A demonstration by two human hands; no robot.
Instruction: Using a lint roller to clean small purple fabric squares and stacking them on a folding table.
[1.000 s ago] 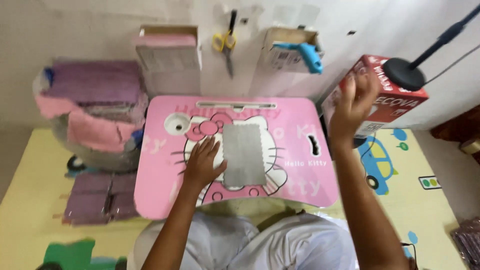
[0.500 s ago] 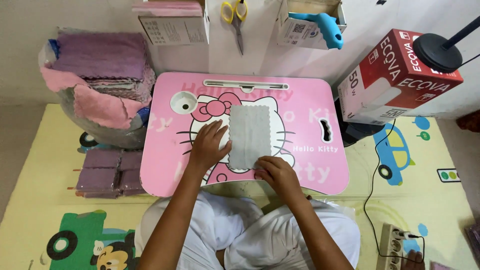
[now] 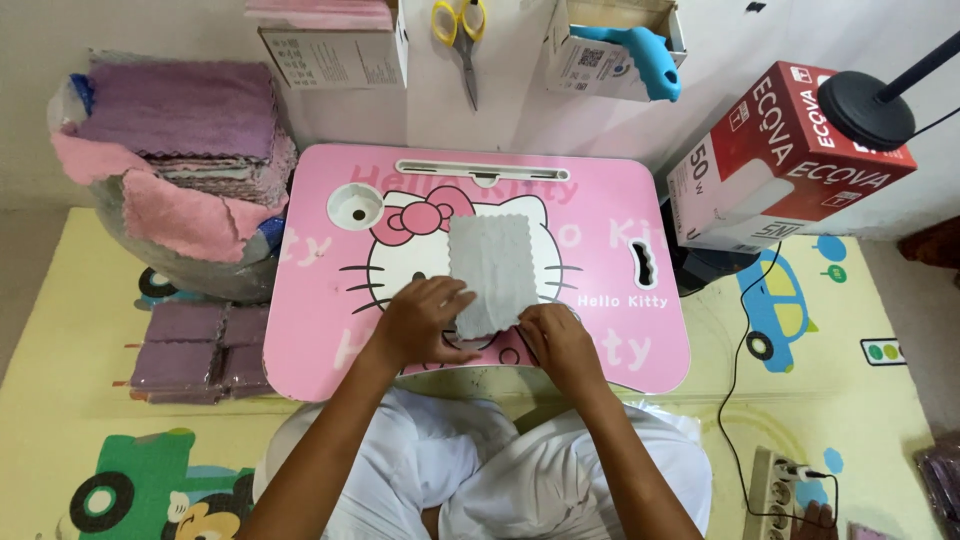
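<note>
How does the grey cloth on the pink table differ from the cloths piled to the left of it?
The grey cloth lies single and flat on the pink table, both hands at its near edge; the piled cloths are stacked and rumpled. It is grey; the pile is purple and pink. Both have wavy edges.

A grey cloth [image 3: 492,272] lies on the pink lap table [image 3: 610,230].

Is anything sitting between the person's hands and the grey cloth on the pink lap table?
Nothing visible does. The left hand and the right hand both already touch the near edge of the grey cloth, which lies flat on the pink lap table. The scissors lie far off, beyond the table's far edge.
</note>
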